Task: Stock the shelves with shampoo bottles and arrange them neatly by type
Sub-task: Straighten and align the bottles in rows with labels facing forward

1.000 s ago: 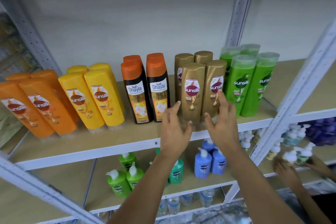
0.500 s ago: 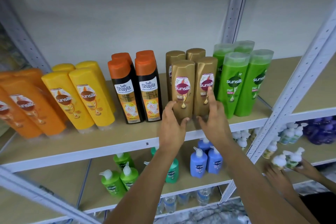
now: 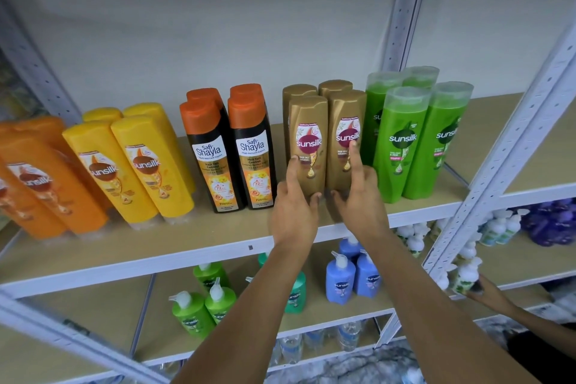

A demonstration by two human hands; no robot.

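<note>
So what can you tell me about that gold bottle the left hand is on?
The gold bottle is glossy plastic, tall with rounded shoulders and a flat gold cap on top, standing upright at the front of the shelf. Its label reads "sunsilk" on a maroon oval, with "hair fall" beneath. A matching bottle stands close on its right, two more behind. The left hand holds its lower part, index finger up its left edge, thumb at its base.
</note>
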